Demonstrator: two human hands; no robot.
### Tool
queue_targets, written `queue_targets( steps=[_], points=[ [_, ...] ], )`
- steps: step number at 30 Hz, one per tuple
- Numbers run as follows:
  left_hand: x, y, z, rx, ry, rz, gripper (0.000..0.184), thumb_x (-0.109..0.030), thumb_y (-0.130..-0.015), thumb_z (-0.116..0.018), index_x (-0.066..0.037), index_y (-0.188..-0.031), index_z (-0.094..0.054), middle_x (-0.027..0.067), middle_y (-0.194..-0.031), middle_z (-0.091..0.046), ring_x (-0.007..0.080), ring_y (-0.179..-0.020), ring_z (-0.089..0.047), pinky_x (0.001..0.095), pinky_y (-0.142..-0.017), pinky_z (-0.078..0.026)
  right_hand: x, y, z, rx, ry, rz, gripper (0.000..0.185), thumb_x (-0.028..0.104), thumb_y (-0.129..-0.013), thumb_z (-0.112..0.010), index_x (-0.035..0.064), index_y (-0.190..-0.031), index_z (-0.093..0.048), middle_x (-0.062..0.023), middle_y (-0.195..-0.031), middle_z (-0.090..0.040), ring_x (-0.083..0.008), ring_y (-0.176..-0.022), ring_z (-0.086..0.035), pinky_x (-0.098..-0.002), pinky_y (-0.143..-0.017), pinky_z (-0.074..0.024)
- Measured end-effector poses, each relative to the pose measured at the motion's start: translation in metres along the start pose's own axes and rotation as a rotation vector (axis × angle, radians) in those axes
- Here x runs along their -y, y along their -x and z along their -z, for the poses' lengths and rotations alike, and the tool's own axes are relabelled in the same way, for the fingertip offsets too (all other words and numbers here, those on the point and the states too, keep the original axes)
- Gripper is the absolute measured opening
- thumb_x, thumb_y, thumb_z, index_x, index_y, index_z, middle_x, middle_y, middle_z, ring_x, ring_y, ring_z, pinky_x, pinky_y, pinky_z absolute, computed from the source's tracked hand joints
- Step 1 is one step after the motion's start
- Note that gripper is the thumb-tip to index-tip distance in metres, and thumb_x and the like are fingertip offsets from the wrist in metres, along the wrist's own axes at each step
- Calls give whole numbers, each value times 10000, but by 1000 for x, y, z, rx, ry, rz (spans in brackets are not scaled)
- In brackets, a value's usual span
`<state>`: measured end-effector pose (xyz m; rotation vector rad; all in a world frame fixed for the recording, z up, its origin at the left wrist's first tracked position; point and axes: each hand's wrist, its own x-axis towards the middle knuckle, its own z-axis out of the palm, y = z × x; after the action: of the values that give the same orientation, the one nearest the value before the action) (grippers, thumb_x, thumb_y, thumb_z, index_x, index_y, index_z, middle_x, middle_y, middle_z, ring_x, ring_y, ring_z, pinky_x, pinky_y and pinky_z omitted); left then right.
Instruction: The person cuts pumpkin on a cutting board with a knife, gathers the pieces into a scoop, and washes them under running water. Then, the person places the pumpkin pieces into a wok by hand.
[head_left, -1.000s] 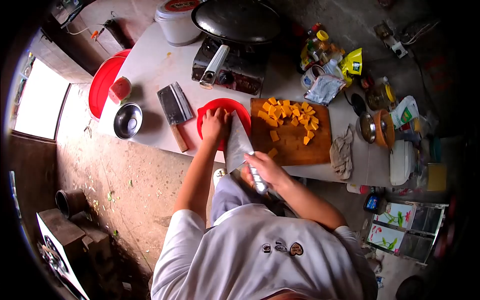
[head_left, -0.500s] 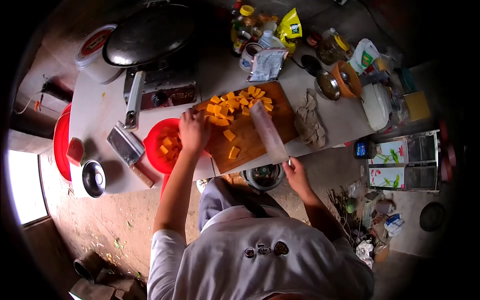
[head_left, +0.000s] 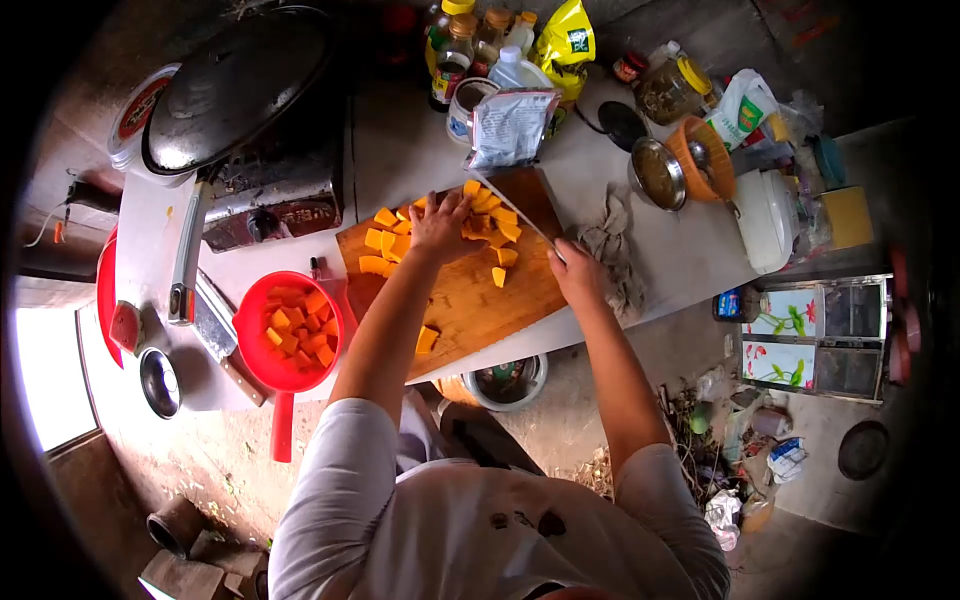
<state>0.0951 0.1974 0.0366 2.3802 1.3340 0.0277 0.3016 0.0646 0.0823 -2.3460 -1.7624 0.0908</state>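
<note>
Fingers spread, my left hand [head_left: 438,230] rests on orange pumpkin chunks [head_left: 507,231] on the wooden cutting board [head_left: 490,310]. My right hand [head_left: 578,272] is closed round the handle of a knife [head_left: 520,215], whose wide blade is now seen nearly edge-on. The blade slants across the far right of the board, beside the chunks. One loose chunk [head_left: 427,340] lies near the board's front edge. Left of the board, a red plastic strainer [head_left: 243,345] holds more chunks, its handle jutting over the table edge.
A cleaver [head_left: 214,318] lies left of the strainer, beside a metal bowl [head_left: 160,383]. A lidded black pan [head_left: 240,90] sits on the stove [head_left: 290,205]. Bottles, a silver packet [head_left: 510,125] and a crumpled cloth [head_left: 612,250] stand or lie beyond and right of the board.
My left hand has left the strainer and come over the chunks on the board. The knife has turned from flat to edge-on and moved farther up the board. The view has shifted.
</note>
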Motion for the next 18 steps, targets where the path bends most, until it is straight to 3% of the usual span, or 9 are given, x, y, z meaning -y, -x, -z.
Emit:
queue_targets(
  steps=[2,7,10,11,12,14,16,18],
  points=[
    [-1,9,-2,-3,53,-20,869,-612,-671,-618,-212,-1372,-295,83,-1397,-297,284,-1289,-257,530,-1038,-179,-2,3,-1,24,-45,99,275,302,-829,-565,111,-1023,-604,-111,-945,-618,-315,-812,-600,-398,-650,-486],
    [-2,61,-11,-28,-76,-132,804,-636,-694,-578,-173,-1323,-387,116,-1372,-321,289,-1303,-231,555,-1049,-99,-19,41,12,30,-205,245,261,285,-820,-579,88,-989,-598,-88,-901,-622,-288,-781,-611,-379,-644,-488],
    [-11,91,-11,-101,-91,-100,807,-645,-694,-571,-159,-1315,-397,134,-1393,-272,312,-1321,-179,576,-1044,-74,-38,76,15,13,-212,122,267,269,-824,-576,73,-1005,-596,-106,-874,-621,-287,-796,-606,-361,-661,-486],
    [-10,96,-21,-138,-7,-89,838,-665,-668,-578,-147,-1304,-408,156,-1413,-217,343,-1333,-128,588,-1042,-53,-50,89,6,-153,-236,176,243,271,-872,-532,38,-928,-573,-105,-746,-604,-234,-617,-601,-324,-529,-463],
    [-16,101,-22,-138,-4,-83,838,-665,-668,-578,-147,-1304,-408,156,-1413,-217,343,-1333,-128,588,-1042,-53,-59,102,-1,-149,-236,181,243,271,-872,-532,38,-928,-573,-105,-746,-604,-234,-617,-601,-324,-529,-463],
    [-34,105,-22,-270,36,-33,899,-675,-630,-600,-144,-1320,-378,164,-1420,-196,365,-1333,-105,601,-1035,-50,-75,130,-9,237,-957,-418,269,288,-917,-468,32,-852,-521,-62,-628,-538,-141,-441,-503,-280,-398,-387],
    [-46,98,-30,-292,87,-20,956,-694,-606,-600,-164,-1351,-323,169,-1427,-176,386,-1333,-88,616,-1024,-51,-70,148,-12,235,-1117,-586,284,301,-936,-426,46,-823,-481,-21,-593,-483,-68,-383,-407,-234,-340,-317],
    [-57,89,-31,-255,37,10,946,-663,-619,-608,-212,-1379,-268,163,-1440,-156,392,-1337,-69,636,-1007,-70,-64,160,-22,299,-1211,-748,284,313,-927,-449,45,-840,-489,-24,-568,-472,-94,-395,-426,-248,-353,-343]
  ],
)
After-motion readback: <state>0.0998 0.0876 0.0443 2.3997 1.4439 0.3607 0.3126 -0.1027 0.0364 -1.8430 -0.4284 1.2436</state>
